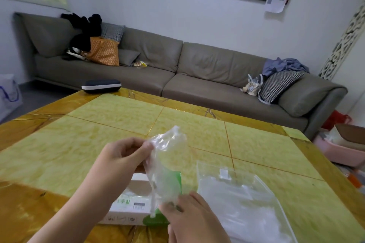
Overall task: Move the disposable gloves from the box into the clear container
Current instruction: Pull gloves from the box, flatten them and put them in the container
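A white-and-green cardboard glove box (130, 206) lies near the yellow stone tabletop's (98, 134) front edge, a clear plastic zip bag (243, 203) just right of it, a dark oval zip case (101, 86) on the far-left corner.

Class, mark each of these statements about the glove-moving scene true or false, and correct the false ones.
1. Both hands hold the clear glove. True: left hand and right hand each have a grip on it.
2. The box is right of the clear container. False: it lies left of it.
3. The glove lies flat on the table. False: it is held above the box.
4. A dark case sits at the table's far edge. True.
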Tool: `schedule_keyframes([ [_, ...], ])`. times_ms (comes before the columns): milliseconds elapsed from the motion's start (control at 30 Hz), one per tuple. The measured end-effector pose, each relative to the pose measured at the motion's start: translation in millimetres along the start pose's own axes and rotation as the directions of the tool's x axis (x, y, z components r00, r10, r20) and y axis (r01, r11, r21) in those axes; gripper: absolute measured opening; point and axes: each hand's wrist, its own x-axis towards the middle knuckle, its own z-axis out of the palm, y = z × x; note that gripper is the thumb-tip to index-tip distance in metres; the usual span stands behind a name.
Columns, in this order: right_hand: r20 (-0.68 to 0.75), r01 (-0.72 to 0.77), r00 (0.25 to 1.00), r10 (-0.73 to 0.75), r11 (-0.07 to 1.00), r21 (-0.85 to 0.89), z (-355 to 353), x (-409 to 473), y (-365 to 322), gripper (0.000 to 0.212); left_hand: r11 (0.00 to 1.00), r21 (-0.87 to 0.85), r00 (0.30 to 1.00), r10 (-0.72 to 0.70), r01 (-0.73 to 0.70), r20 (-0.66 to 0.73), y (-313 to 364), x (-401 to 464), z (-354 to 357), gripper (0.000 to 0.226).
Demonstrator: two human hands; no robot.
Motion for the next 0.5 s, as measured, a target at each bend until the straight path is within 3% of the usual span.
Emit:
schedule_keyframes([
  [33, 0.044, -0.014, 0.999, 0.015, 1.0, -0.014, 39, 9, 33, 0.043, 0.997, -0.063, 0.999, -0.049, 0.05, 0.019, 2, 0, 2, 0.02],
  [67, 0.181, -0.027, 0.983, 0.018, 0.998, 0.048, 100, 13, 65, 0.046, 0.988, -0.121, 0.995, -0.092, 0.095, 0.031, 2, -1, 4, 0.021],
  [133, 0.014, 0.068, 0.997, -0.07, 0.991, 0.115, 189, 25, 109, 0.081, 0.962, -0.226, 0.988, -0.147, 0.156, 0.052, 4, -1, 7, 0.022],
  [167, -0.111, 0.037, 0.994, -0.012, 0.971, 0.234, 197, 24, 118, 0.081, 0.944, -0.275, 0.983, -0.171, 0.183, 0.066, 4, 0, 9, 0.023],
  [233, -0.228, -0.086, 0.951, 0.211, 0.884, 0.459, 98, -13, 75, 0.044, 0.904, -0.355, 0.971, -0.215, 0.24, 0.109, 4, -3, 13, 0.023],
  [267, -0.279, -0.02, 0.929, 0.245, 0.783, 0.622, 26, -11, 42, 0.038, 0.89, -0.376, 0.966, -0.229, 0.256, 0.117, 5, -5, 14, 0.022],
  [300, -0.415, 0.022, 0.846, 0.336, 0.755, 0.655, -20, -11, 27, 0.037, 0.889, -0.374, 0.964, -0.232, 0.263, 0.126, 5, -7, 16, 0.02],
  [333, -0.406, 0.036, 0.831, 0.38, 0.692, 0.721, -27, -17, 27, 0.036, 0.892, -0.367, 0.963, -0.231, 0.266, 0.137, 3, -8, 17, 0.018],
  [367, -0.367, 0.088, 0.827, 0.426, 0.546, 0.833, -25, -13, 37, 0.031, 0.892, -0.36, 0.96, -0.228, 0.273, 0.162, 0, -7, 17, 0.019],
  [433, -0.208, 0.053, 0.864, 0.459, 0.328, 0.943, -24, -12, 43, 0.014, 0.882, -0.342, 0.938, -0.251, 0.323, 0.24, -7, -4, 18, 0.043],
  [500, -0.085, 0.027, 0.905, 0.416, 0.143, 0.989, -26, -12, 45, 0.032, 0.856, -0.342, 0.9, -0.275, 0.389, 0.338, -10, -4, 26, 0.047],
])
